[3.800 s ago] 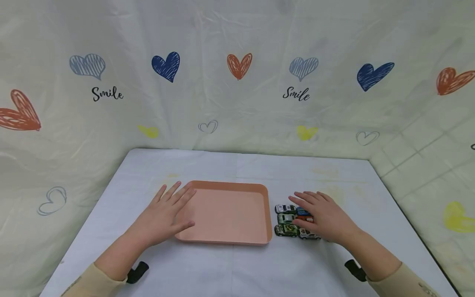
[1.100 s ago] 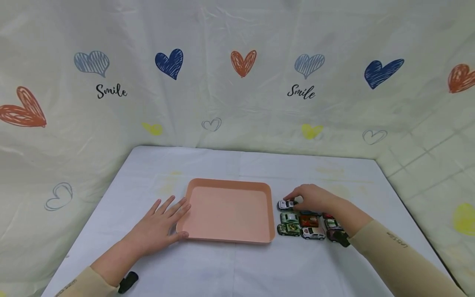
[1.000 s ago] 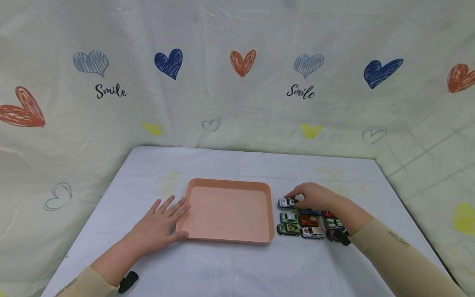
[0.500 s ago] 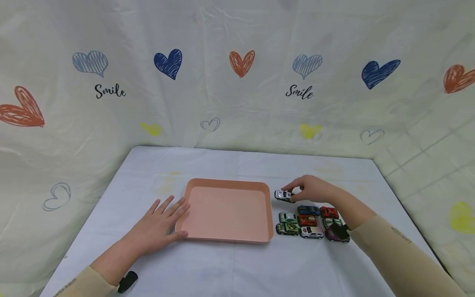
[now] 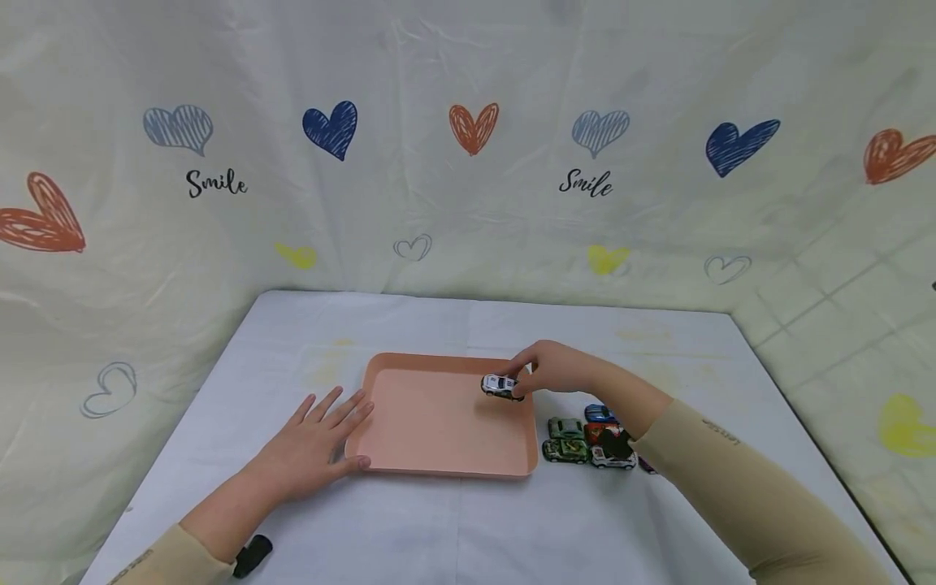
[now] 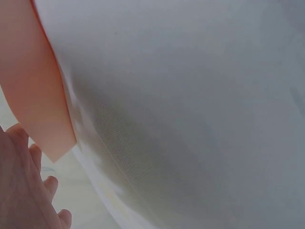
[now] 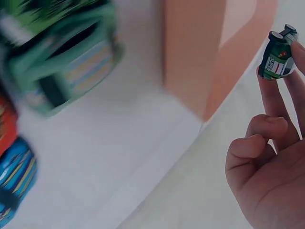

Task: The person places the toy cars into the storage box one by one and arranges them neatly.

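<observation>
A small toy car (image 5: 500,387), white and silver from above with a green side in the right wrist view, is pinched between the thumb and fingers of my right hand (image 5: 561,368). Hand and car are over the right end of a shallow pink tray (image 5: 439,464), near its back right corner. In the right wrist view the ring and little fingers curl toward the palm (image 7: 281,191). My left hand (image 5: 310,448) lies with spread fingers against the tray's left edge. The left wrist view shows its fingertips by the tray's wall (image 6: 38,95).
Right of the tray, several toy cars stand in close rows: a pale green car (image 5: 565,427), a dark green one (image 5: 565,451), a blue one (image 5: 600,413) and others partly hidden by my right arm. A white cloth covers the table (image 5: 366,528); a heart-printed sheet (image 5: 468,65) hangs behind.
My right hand has picked up the white toy car from the back left of the group and carried it left over the tray. My left hand has moved slightly down to the tray's edge.
</observation>
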### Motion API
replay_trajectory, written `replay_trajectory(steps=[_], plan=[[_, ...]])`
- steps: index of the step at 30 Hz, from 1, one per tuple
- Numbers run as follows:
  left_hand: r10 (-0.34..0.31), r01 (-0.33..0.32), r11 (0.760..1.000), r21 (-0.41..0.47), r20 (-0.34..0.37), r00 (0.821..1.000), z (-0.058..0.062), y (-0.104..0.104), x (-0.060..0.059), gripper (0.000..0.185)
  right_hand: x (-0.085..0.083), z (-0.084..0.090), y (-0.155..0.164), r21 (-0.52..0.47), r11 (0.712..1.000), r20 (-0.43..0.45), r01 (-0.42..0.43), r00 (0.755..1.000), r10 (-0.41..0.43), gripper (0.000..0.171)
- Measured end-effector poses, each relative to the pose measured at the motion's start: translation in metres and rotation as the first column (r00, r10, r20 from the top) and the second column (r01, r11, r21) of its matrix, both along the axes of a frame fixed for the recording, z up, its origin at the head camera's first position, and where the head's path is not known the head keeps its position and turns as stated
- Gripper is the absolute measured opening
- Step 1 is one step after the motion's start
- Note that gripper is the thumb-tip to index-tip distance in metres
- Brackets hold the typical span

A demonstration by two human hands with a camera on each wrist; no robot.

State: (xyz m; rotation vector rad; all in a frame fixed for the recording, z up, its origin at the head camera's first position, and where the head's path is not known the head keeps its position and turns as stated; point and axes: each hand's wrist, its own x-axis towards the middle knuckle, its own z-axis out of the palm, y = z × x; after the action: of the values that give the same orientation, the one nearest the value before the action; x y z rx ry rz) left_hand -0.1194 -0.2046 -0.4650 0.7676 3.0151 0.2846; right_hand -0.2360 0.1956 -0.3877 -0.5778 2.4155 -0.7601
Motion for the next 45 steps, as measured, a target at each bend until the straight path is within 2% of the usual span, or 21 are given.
replay_trajectory(steps=[4, 10, 17, 21, 28, 38, 45], plan=[[0.010, -0.010, 1.000, -0.015, 0.013, 1.000, -0.004, -0.001, -0.002, 0.083, 0.001, 0.001, -0.026, -0.035, 0.999, 0.042, -0.009, 0.999, 0.010, 0.032], [0.020, -0.020, 0.999, -0.032, 0.004, 1.000, -0.005, -0.001, -0.002, 0.083, 0.001, 0.001, -0.059, -0.029, 0.997, 0.032, -0.073, 0.997, 0.074, 0.031], [0.016, -0.016, 1.000, -0.015, 0.025, 1.000, 0.004, 0.003, 0.001, 0.081, -0.001, -0.003, -0.084, -0.007, 0.992, 0.018, -0.123, 0.992, 0.123, 0.032], [0.025, -0.025, 0.999, -0.033, 0.025, 0.999, 0.004, 0.003, 0.001, 0.082, 0.000, -0.005, -0.098, 0.006, 0.990, 0.016, -0.138, 0.990, 0.138, 0.032], [0.023, -0.022, 0.999, -0.040, 0.020, 1.000, -0.002, 0.003, -0.002, 0.084, 0.007, -0.016, -0.121, 0.045, 0.992, 0.070, -0.116, 0.991, 0.112, 0.031], [0.031, -0.030, 0.998, -0.050, 0.025, 0.999, 0.006, 0.006, 0.001, 0.082, 0.020, -0.034, -0.157, 0.137, 0.978, 0.060, -0.158, 0.987, 0.151, 0.027], [0.031, -0.031, 0.998, -0.060, 0.010, 0.999, 0.002, 0.005, 0.000, 0.084, 0.028, -0.039, -0.174, 0.167, 0.970, 0.043, -0.175, 0.985, 0.170, 0.025]])
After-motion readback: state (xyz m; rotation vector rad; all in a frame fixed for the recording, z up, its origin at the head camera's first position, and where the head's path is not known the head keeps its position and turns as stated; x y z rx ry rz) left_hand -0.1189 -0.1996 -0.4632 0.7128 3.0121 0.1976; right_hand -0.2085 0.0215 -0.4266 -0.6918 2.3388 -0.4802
